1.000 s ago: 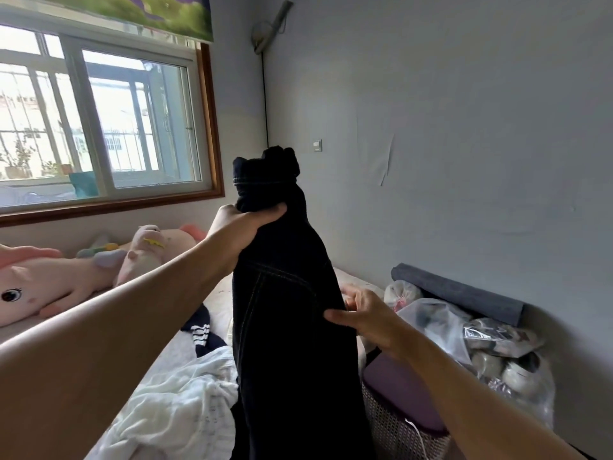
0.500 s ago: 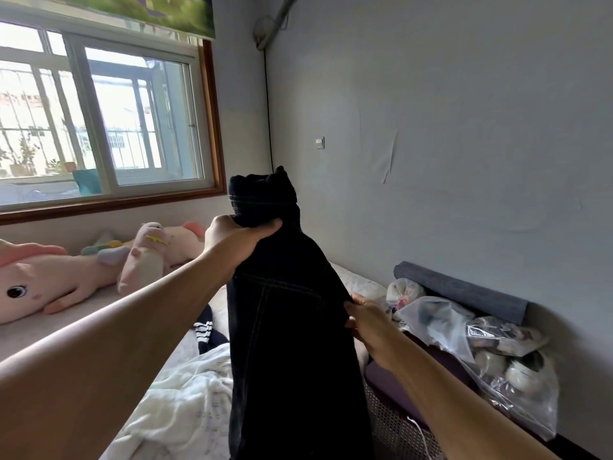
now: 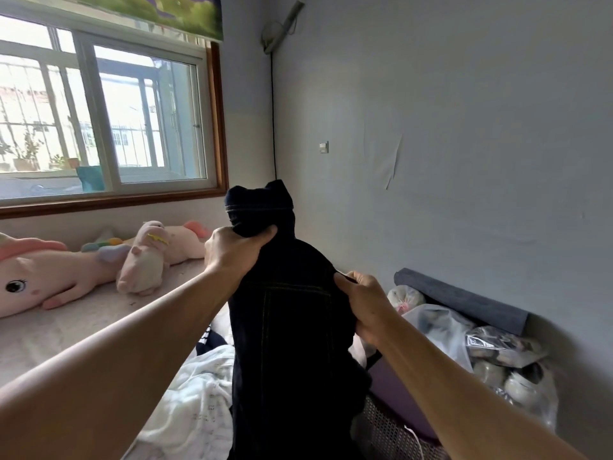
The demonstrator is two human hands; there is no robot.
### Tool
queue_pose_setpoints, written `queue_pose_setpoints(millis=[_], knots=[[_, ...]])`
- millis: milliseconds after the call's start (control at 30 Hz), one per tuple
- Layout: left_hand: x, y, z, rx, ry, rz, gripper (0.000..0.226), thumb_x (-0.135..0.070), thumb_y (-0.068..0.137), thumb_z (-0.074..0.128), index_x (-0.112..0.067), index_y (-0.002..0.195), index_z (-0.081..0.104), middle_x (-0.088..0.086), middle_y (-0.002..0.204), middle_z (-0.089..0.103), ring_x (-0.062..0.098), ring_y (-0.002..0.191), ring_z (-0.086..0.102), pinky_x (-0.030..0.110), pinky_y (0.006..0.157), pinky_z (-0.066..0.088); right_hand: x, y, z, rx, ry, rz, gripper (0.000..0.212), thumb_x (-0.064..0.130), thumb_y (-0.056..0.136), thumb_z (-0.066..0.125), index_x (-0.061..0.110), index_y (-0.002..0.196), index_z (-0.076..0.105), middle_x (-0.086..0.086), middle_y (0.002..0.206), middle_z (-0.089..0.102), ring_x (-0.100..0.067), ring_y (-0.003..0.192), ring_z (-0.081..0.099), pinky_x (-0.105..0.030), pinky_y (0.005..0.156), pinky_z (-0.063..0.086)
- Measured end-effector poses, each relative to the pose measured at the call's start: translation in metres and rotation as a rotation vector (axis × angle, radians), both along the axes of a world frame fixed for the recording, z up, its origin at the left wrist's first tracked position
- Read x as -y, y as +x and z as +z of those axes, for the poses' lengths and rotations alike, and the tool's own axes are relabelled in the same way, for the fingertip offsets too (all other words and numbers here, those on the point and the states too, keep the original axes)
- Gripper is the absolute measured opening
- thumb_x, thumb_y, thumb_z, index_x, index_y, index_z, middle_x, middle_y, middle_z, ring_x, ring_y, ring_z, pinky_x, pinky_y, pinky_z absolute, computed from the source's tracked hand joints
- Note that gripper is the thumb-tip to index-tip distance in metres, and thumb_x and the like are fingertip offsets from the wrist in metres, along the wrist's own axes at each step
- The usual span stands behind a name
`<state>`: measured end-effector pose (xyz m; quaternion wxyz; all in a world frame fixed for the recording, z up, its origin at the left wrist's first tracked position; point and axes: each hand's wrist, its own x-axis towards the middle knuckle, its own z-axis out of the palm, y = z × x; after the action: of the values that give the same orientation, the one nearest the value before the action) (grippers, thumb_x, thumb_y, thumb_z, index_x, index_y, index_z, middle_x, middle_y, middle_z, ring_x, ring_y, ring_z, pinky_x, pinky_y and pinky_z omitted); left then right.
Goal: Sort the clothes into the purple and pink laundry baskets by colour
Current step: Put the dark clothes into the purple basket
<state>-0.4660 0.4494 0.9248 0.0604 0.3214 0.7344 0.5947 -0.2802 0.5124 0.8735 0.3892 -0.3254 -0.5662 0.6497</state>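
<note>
Dark jeans [image 3: 292, 343] held upright in mid-air above the bed [image 3: 49, 333], blocking the view of whatever lies directly behind them. The left hand [image 3: 232, 252] is clenched around the bunched upper end of the jeans; the right hand [image 3: 363, 303] grasps their right edge lower down, fingers curled into the fabric. Just right of the jeans and below the right forearm, the purple laundry basket [image 3: 394, 423], its woven wall and purple lining partly visible. Left of the jeans' lower part, a white garment [image 3: 195, 403] and a dark item with white stripes [image 3: 210, 341] lie on the bed. Farther left of the jeans, pink plush toys [image 3: 66, 273] rest on the bed under the window [image 3: 106, 117]. Right of the jeans, clear plastic bags [image 3: 464, 343] and a grey roll [image 3: 461, 300] lie against the pale wall [image 3: 464, 127].
</note>
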Motion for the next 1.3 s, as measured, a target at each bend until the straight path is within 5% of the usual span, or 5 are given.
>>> queue_pose_setpoints(millis=[333,500,733,867,1300], knots=[[-0.002,-0.007,-0.013,0.140,-0.071,-0.328,0.050,-0.052,0.084,0.061,-0.009,0.110,0.064,0.004,0.097,0.069,0.015,0.082,0.066,0.025,0.070,0.052,0.008,-0.017,0.011,-0.308,-0.147,0.025,0.046,0.013,0.088,0.063,0.022,0.060,0.029,0.005,0.047,0.039,-0.008,0.043,0.039,-0.022,0.046,0.038],[0.006,0.007,-0.036,0.111,-0.247,-0.473,0.116,-0.090,0.049,0.056,-0.013,0.135,0.042,0.003,0.123,0.061,0.015,0.105,0.061,0.038,0.102,0.046,0.010,-0.036,0.025,-0.285,-0.136,-0.128,0.024,0.011,0.093,0.056,0.005,0.070,0.059,-0.008,0.069,0.064,-0.017,0.063,0.063,-0.026,0.065,0.052],[0.013,0.020,-0.032,-0.056,-0.152,-0.463,0.055,-0.053,0.084,0.060,-0.028,0.129,0.040,0.001,0.108,0.059,0.016,0.095,0.059,0.033,0.080,0.050,0.006,-0.045,0.037,-0.297,-0.195,-0.155,0.038,0.017,0.093,0.057,-0.014,0.116,0.057,-0.029,0.115,0.061,-0.035,0.096,0.063,-0.046,0.088,0.051],[0.024,0.028,-0.026,-0.241,-0.266,-0.854,0.117,-0.022,0.060,0.088,-0.040,0.145,0.009,-0.024,0.113,0.048,-0.007,0.102,0.051,0.012,0.081,0.045,0.007,-0.037,0.045,-0.336,-0.244,-0.078,0.029,0.022,0.096,0.052,-0.004,0.098,0.063,-0.021,0.088,0.066,-0.031,0.077,0.064,-0.040,0.072,0.054],[0.005,0.051,-0.017,-0.357,-0.163,-0.394,0.068,-0.027,0.047,0.092,-0.021,0.098,0.048,-0.008,0.086,0.060,0.012,0.078,0.055,0.015,0.055,0.035,0.013,-0.025,0.067,-0.148,0.119,-0.085,0.027,0.012,0.091,0.059,0.000,0.115,0.054,-0.011,0.095,0.063,-0.025,0.087,0.063,-0.033,0.078,0.054]])
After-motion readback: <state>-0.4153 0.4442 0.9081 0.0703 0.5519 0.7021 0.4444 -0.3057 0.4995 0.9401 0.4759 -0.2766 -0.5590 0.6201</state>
